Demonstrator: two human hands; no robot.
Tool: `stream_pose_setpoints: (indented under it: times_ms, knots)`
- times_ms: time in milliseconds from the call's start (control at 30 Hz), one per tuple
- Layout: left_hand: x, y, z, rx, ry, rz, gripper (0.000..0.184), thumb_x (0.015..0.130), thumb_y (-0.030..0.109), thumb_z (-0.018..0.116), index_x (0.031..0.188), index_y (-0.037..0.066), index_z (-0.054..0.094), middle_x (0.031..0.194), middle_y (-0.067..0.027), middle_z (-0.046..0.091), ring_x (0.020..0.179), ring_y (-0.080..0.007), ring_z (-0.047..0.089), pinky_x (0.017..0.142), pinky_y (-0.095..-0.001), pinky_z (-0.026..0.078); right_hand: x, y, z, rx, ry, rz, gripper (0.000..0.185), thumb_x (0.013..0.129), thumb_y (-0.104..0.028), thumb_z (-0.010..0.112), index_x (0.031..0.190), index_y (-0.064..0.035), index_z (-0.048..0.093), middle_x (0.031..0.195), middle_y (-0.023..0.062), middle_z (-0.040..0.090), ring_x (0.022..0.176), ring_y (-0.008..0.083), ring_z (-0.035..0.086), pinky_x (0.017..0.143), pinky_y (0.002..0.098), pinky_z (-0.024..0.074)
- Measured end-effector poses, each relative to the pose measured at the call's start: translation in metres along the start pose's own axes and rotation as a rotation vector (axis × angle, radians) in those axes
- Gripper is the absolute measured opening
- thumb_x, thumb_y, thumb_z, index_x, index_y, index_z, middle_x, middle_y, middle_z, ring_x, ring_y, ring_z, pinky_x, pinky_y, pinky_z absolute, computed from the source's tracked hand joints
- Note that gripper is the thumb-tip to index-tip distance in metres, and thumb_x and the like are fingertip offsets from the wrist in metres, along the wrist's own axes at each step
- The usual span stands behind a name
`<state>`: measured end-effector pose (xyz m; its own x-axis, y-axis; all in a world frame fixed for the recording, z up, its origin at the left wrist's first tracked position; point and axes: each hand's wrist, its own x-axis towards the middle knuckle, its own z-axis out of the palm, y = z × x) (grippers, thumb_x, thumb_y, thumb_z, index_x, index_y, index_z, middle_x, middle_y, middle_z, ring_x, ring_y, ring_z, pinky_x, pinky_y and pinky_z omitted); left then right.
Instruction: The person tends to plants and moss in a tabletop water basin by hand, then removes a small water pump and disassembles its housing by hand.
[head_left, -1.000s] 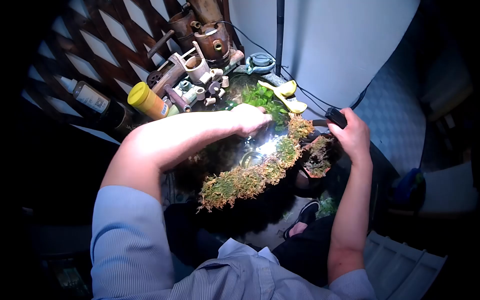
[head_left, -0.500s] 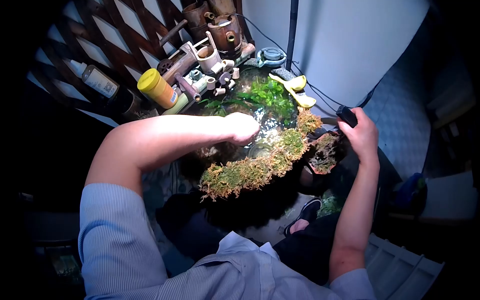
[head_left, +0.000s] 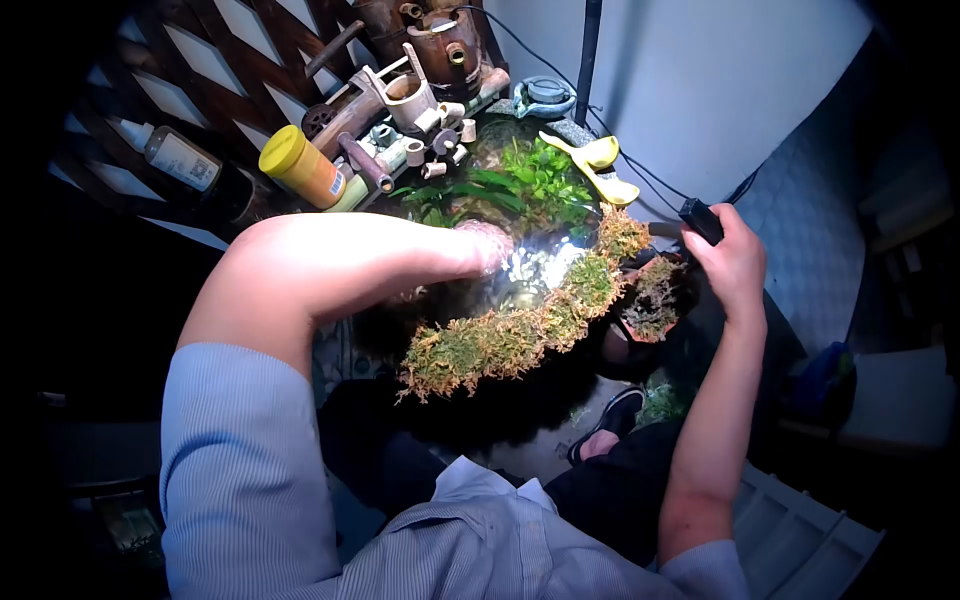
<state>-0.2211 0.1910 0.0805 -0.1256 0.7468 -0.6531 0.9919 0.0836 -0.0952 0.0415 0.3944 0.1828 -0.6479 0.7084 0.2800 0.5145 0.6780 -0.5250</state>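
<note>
My left hand is dipped into the water of a planted basin, its fingers blurred beneath the rippling surface. Green leafy plants grow just behind it, and a bright light reflection lies to its right. Clumps of green-brown moss line the basin's near rim. Beyond the right end of the moss, my right hand is closed around a small black block-shaped object. A thin brownish strip or tube runs from that object toward the moss; its kind cannot be made out.
Yellow scoops rest on the right rim, near a blue-grey ornament. Bamboo pieces, a yellow-lidded jar and a bottle stand at back left. A mossy pot sits below my right hand. A black cable trails behind.
My left hand has sunk deeper into the water and shifted slightly left, and the surface ripples over it. My right hand keeps its hold on the black object. The view has shifted slightly.
</note>
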Motion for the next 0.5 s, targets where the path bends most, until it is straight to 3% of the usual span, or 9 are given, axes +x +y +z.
stream_pose_setpoints:
  times_ms: [67, 167, 200, 300, 500]
  knots:
    - [0.015, -0.006, 0.013, 0.01, -0.017, -0.012, 0.022, 0.069, 0.02, 0.069, 0.083, 0.003, 0.069, 0.082, -0.0142, 0.069, 0.081, -0.0264, 0.068, 0.071, -0.0379, 0.054, 0.001, -0.001, 0.0, 0.0, -0.007, 0.008, 0.035, 0.072, -0.032, 0.071, 0.094, -0.0061, 0.06, 0.086, 0.0126, 0.066, 0.082, 0.0314, 0.064, 0.07, 0.0383, 0.0484]
    - [-0.006, 0.032, -0.028, 0.105, -0.128, -0.127, 0.024, 0.071, 0.023, 0.07, 0.086, 0.004, 0.07, 0.084, -0.0162, 0.069, 0.083, -0.0278, 0.068, 0.072, -0.0384, 0.054, 0.0, -0.001, -0.001, 0.008, 0.005, 0.026, 0.035, 0.073, -0.032, 0.071, 0.094, -0.0063, 0.061, 0.086, 0.0124, 0.066, 0.083, 0.0314, 0.064, 0.071, 0.0383, 0.0482]
    - [-0.003, 0.023, -0.006, -0.087, 0.025, -0.139, 0.026, 0.072, 0.026, 0.071, 0.088, 0.006, 0.071, 0.087, -0.0164, 0.069, 0.084, -0.0286, 0.068, 0.074, -0.0378, 0.054, 0.0, -0.001, -0.003, 0.0, -0.001, 0.024, 0.035, 0.073, -0.032, 0.071, 0.094, -0.0064, 0.061, 0.086, 0.0124, 0.066, 0.083, 0.0314, 0.063, 0.071, 0.0383, 0.0482]
    - [-0.022, 0.033, -0.027, -0.195, 0.061, -0.165, 0.024, 0.074, 0.027, 0.068, 0.087, 0.006, 0.071, 0.087, -0.016, 0.069, 0.083, -0.0283, 0.068, 0.073, -0.037, 0.054, 0.0, 0.005, -0.001, 0.003, 0.012, 0.008, 0.035, 0.073, -0.032, 0.071, 0.094, -0.0068, 0.061, 0.086, 0.0122, 0.066, 0.083, 0.0314, 0.063, 0.071, 0.0386, 0.0481]
    - [-0.019, 0.029, -0.029, -0.075, 0.019, -0.087, 0.02, 0.077, 0.019, 0.061, 0.087, 0.004, 0.069, 0.091, -0.0157, 0.068, 0.086, -0.0292, 0.067, 0.073, -0.0375, 0.053, -0.001, 0.004, -0.007, 0.019, 0.025, -0.015, 0.03, 0.072, -0.03, 0.07, 0.091, -0.0079, 0.061, 0.085, 0.0118, 0.066, 0.081, 0.0317, 0.063, 0.069, 0.0396, 0.0479]
